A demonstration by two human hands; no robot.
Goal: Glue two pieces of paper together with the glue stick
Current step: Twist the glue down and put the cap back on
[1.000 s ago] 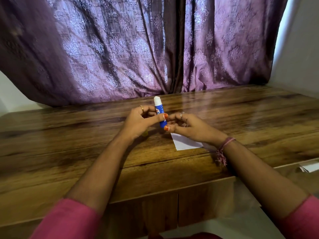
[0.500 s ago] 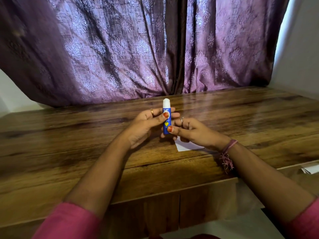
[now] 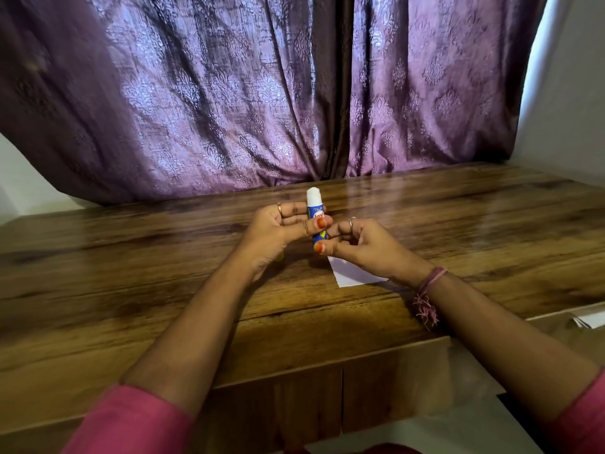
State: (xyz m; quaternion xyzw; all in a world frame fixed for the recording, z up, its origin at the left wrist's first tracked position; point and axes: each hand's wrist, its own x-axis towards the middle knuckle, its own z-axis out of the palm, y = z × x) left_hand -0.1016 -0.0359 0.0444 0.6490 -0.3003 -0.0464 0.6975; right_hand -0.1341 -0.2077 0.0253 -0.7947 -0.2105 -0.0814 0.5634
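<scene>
Left hand (image 3: 278, 231) grips the glue stick (image 3: 317, 221) mid-barrel; right hand (image 3: 363, 247) pinches its base. Light, rigid, smooth: hold the barrel. Paper (image 3: 352, 275) lies under the right hand.

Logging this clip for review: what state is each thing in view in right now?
glue stick: upright, above the table, white end up.
left hand: grips the stick's body.
right hand: pinches the stick's base.
paper: flat on the table, partly under the right hand.
curtain: drawn shut.
</scene>
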